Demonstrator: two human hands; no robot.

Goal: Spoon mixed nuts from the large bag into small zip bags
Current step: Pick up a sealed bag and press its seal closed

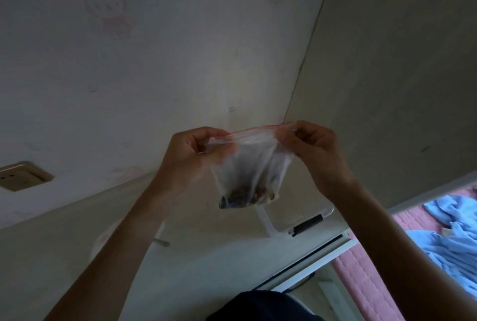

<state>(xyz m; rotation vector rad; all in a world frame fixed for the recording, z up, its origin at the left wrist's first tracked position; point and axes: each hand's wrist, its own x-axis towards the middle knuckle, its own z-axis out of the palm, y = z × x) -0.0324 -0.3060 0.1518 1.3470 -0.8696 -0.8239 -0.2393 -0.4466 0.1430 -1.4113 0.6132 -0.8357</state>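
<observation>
The dim light and cloudy plastic are blurring the dark and tan mixed nuts (246, 198) at the bottom of the small clear red-topped zip bag (251, 165), so single pieces are not telling apart. Both forearms are running out of the picture's near edge. The blue crumpled cloth (449, 238) is being cut off at the right edge, and the beige wall socket (24, 175) at the left.

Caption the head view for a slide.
Both hands, left hand and right hand, pinch the small zip bag top, nuts inside.
</observation>
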